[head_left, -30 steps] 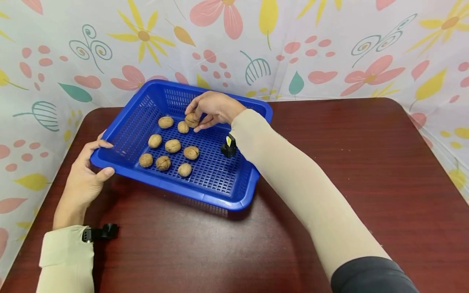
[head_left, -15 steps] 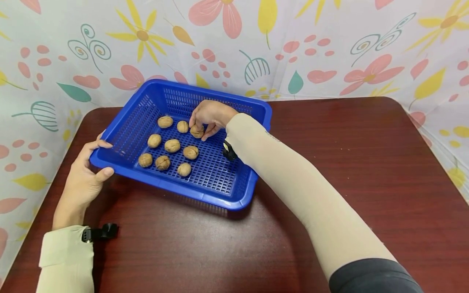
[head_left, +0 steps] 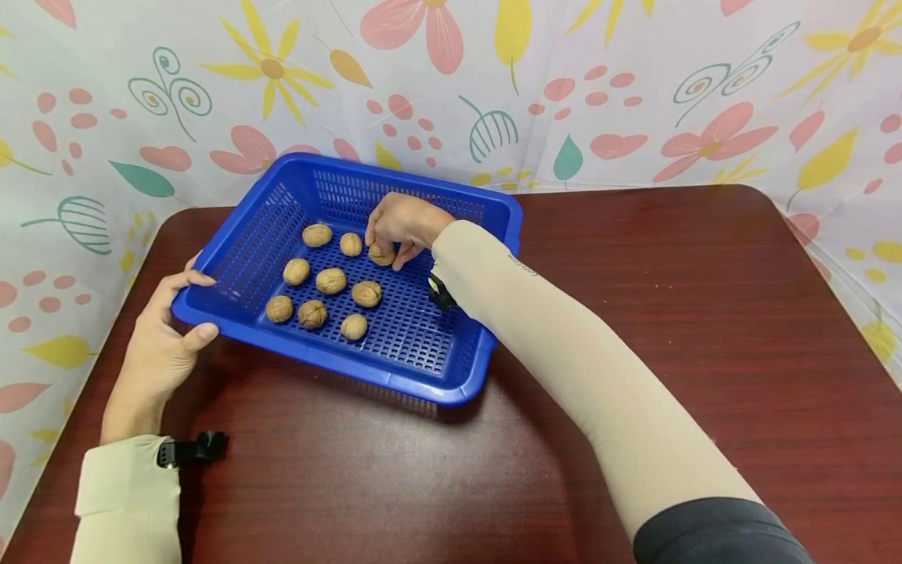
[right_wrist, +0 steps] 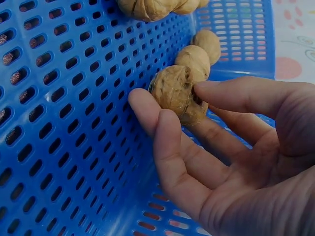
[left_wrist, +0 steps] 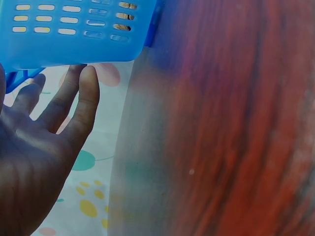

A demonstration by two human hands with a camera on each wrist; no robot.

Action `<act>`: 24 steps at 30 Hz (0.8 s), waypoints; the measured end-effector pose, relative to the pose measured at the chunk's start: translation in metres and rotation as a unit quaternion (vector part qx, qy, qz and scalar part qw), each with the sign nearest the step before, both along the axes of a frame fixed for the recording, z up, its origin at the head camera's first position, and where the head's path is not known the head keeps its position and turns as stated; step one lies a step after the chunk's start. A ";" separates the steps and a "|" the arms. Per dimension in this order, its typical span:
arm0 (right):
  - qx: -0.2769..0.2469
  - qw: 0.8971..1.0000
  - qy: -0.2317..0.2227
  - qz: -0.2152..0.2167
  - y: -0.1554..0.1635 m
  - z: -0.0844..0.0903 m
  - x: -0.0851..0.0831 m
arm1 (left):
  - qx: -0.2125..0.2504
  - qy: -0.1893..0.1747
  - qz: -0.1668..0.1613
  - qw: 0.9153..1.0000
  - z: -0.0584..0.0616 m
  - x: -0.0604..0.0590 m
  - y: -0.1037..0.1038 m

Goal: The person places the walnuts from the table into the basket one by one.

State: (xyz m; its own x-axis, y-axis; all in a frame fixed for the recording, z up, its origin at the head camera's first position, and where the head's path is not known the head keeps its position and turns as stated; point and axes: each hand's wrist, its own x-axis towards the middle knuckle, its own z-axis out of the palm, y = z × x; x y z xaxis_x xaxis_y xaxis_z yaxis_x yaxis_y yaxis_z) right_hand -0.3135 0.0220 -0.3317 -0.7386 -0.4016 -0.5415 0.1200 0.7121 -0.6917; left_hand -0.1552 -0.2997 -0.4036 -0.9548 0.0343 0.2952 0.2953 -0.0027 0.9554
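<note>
At the left, the left hand (head_left: 158,345) gripped the near-left corner of the blue basket (head_left: 395,376), thumb curled over the rim and fingers underneath; the left wrist view showed those fingers (left_wrist: 78,105) lying fairly straight against the basket's underside. The basket was a shallow rectangular tray of bright blue plastic, its floor and walls pierced with rows of small slots, and it sat at an angle on the dark red-brown table (head_left: 705,329). Inside it, toward the left and middle, lay eight loose walnuts (head_left: 331,280), tan and wrinkled, spread in rough rows and mostly apart from one another. Further right, near the basket's far wall, the right hand (head_left: 405,223) pinched a ninth walnut (right_wrist: 175,93) between thumb and fingertips, low over the slotted floor or just touching it; which one could not be told. That held walnut was light brown with a deeply ridged shell and a visible seam, and it sat just beside another nut in the back row. Behind the table hung a white cloth (head_left: 634,94) printed with flowers.
</note>
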 end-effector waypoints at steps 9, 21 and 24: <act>0.014 1.000 -0.001 0.020 0.003 0.006 0.000 | -0.012 -0.007 0.012 1.000 -0.002 0.001 0.001; -0.009 0.989 0.138 0.044 0.050 0.056 0.026 | -0.063 -0.029 0.014 0.998 0.000 0.003 -0.007; -0.006 0.976 0.212 0.047 0.078 0.066 0.037 | -0.082 -0.036 0.017 0.996 0.001 0.008 -0.011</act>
State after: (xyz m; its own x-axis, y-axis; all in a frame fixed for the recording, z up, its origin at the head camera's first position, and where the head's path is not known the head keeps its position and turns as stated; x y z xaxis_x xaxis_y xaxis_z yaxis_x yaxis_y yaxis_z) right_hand -0.2766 0.1001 -0.2657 -0.8548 -0.4831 -0.1895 -0.2454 0.6982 -0.6726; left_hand -0.1477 -0.3103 -0.4022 -0.9748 0.0431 0.2187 0.2228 0.1642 0.9609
